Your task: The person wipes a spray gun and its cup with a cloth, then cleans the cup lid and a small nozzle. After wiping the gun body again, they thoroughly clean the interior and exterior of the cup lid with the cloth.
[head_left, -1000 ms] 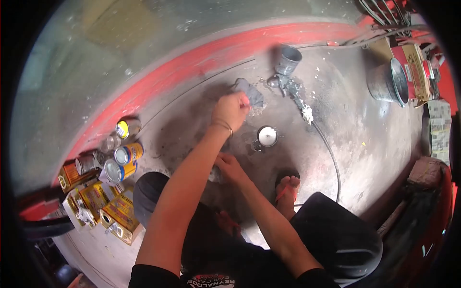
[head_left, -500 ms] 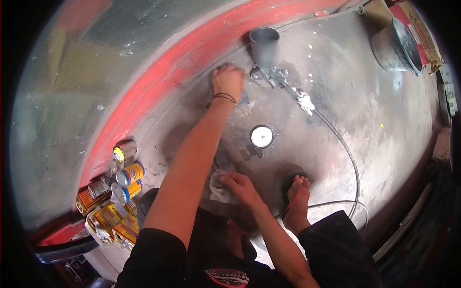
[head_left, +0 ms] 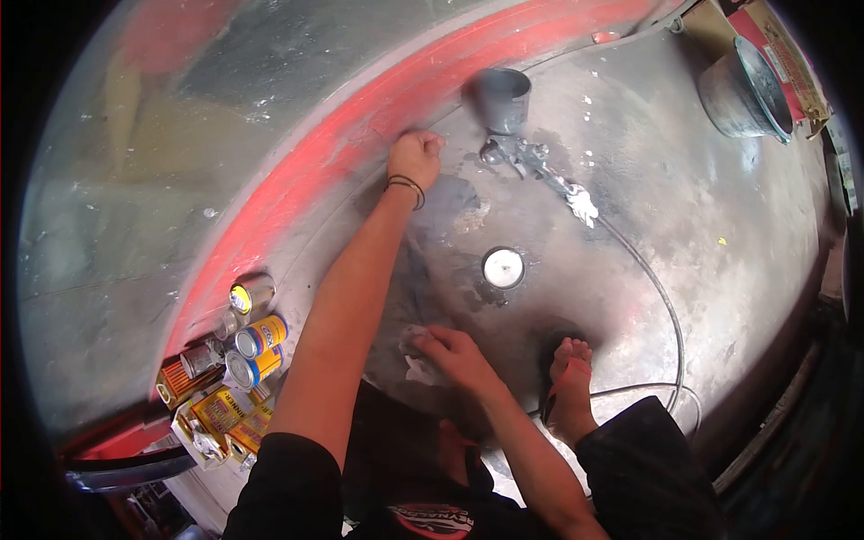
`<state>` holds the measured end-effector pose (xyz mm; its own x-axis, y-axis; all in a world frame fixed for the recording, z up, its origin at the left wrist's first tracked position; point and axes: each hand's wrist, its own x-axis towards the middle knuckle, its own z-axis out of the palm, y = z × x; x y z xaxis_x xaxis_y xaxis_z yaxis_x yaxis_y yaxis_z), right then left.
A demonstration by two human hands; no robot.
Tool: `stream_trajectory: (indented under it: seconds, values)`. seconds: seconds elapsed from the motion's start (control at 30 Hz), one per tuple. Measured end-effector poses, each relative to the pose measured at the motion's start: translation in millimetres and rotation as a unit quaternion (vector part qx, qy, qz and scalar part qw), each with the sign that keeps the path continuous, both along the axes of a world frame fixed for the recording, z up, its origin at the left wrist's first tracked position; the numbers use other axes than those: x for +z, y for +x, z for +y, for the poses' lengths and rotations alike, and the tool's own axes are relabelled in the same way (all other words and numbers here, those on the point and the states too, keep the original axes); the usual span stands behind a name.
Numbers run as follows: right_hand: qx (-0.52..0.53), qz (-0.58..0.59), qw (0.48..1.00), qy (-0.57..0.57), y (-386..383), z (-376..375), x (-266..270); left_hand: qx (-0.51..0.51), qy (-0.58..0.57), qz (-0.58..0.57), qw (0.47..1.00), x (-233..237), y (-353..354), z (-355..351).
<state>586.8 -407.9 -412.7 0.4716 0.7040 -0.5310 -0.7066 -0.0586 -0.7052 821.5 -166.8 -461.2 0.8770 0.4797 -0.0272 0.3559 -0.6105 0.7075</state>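
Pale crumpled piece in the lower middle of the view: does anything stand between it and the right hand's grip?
Nothing visible does: the right hand pinches the pale crumpled piece. The left forearm passes beside them, not between.

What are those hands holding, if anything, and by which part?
The right hand seems to pinch a pale, crumpled, cloth-like piece near its upper end; whether the closed left hand holds anything cannot be told.
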Motion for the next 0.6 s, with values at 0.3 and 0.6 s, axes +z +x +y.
stream_trajectory:
  seconds: [0.3, 0.6]
  values:
    - [0.14, -0.168, 0.972, -0.085, -13.5, 12.7, -7.1, 0.22, -0.154, -0.138, 0.953, -23.2, -36.3, 13.4]
    - [0.099, -0.266, 0.955, -0.083, -57.8, 24.8, -3.4, 0.346, -0.121, -0.097, 0.925, -19.4, -41.1, 0.2]
